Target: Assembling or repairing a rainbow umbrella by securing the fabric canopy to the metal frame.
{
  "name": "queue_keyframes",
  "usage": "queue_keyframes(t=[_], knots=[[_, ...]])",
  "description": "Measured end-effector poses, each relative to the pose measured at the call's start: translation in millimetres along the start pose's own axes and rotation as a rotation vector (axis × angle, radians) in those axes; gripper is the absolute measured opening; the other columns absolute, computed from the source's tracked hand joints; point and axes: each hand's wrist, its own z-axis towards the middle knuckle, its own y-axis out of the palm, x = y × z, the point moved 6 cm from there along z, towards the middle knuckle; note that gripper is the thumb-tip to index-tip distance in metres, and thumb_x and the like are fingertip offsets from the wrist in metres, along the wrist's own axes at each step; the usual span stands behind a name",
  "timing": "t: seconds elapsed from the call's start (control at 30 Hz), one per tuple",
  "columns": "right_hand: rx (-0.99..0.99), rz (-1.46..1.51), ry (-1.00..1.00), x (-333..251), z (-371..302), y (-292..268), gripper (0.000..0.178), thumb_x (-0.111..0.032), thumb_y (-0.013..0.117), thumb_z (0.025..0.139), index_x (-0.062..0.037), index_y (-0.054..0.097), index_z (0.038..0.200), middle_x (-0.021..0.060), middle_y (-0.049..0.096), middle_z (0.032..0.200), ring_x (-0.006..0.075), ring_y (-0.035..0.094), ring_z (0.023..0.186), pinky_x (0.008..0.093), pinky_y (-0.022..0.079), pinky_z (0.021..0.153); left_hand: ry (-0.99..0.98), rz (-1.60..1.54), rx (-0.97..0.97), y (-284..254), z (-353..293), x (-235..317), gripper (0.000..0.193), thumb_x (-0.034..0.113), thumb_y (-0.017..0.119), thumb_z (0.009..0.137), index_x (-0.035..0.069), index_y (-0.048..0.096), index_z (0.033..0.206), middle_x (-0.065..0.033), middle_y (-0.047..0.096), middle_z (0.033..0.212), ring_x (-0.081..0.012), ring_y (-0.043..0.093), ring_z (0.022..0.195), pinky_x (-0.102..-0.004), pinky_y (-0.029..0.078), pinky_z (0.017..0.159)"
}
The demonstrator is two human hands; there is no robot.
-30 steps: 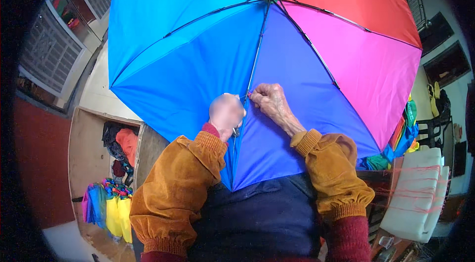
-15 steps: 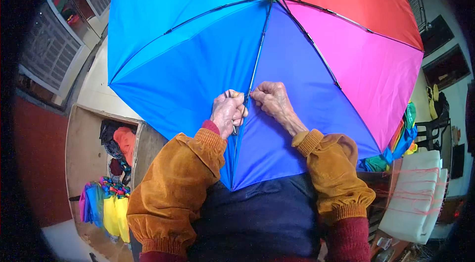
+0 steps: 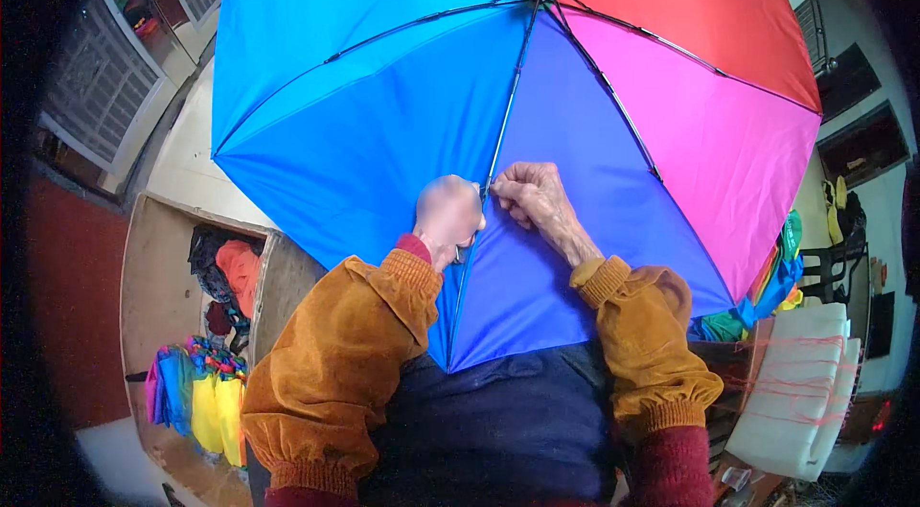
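An open rainbow umbrella [image 3: 575, 124] lies spread in front of me, its ribbed inner side facing me and its near corner over my lap. My left hand [image 3: 448, 217] is closed at a thin black rib [image 3: 502, 131], where the blue and violet panels meet. A blur covers much of this hand; a small dark metal piece [image 3: 459, 255] shows below its fingers. My right hand [image 3: 533, 198] is just right of the rib, thumb and forefinger pinched against it. Whatever sits between those fingertips is too small to make out.
At left, a wooden box [image 3: 144, 287] holds dark and orange cloth, with yellow and multicoloured folded fabric [image 3: 206, 402] by it. At right lie a white padded block [image 3: 795, 392] strung with red threads and more colourful fabric [image 3: 767, 291]. Dark trousers [image 3: 489, 430] are beneath the umbrella's near edge.
My right hand has shifted slightly down and right, still pinching by the rib. My left hand stays at the rib. The view has moved a little.
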Motion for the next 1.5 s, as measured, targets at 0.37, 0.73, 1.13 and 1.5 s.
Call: queue_keyframes(t=[0.37,0.73,1.13,1.5], knots=[[0.107,-0.109,-0.054,-8,-7,-1,0.012,-0.008,0.056,0.078,0.0010,0.060,0.071,0.0034,0.053,0.056,0.0080,0.046,0.044,0.0238,0.035,0.037,0.037,-0.009,0.016,0,-1,2,0.012,0.010,0.053,0.087,0.008,0.046,0.078,-0.0043,0.047,0.051,-0.0060,0.035,0.034,-0.0216,0.024,0.030],[0.132,-0.548,-0.453,-20,-15,8,0.011,-0.007,0.058,0.076,0.0035,0.061,0.076,0.0111,0.057,0.058,0.0161,0.053,0.050,0.0307,0.042,0.048,0.020,-0.011,0.052,2,-2,-2,0.013,0.013,0.056,0.085,0.009,0.048,0.076,-0.0028,0.047,0.051,-0.0058,0.035,0.034,-0.0221,0.027,0.031],[0.163,-0.681,-0.531,-39,-15,-9,0.011,-0.004,0.054,0.073,0.0019,0.062,0.078,0.0204,0.057,0.067,0.0348,0.057,0.061,0.0401,0.044,0.055,-0.039,-0.042,-0.052,1,6,-9,0.019,0.017,0.060,0.084,0.011,0.049,0.072,-0.0010,0.046,0.050,-0.0049,0.032,0.033,-0.0221,0.027,0.032],[-0.049,-1.016,-0.819,-34,-9,11,0.005,-0.003,0.058,0.072,-0.0005,0.060,0.076,0.0125,0.055,0.072,0.0319,0.056,0.061,0.0388,0.044,0.054,-0.045,-0.015,-0.065,3,8,-10,0.020,0.020,0.058,0.086,0.011,0.048,0.071,0.0002,0.044,0.049,-0.0055,0.033,0.034,-0.0230,0.029,0.033]])
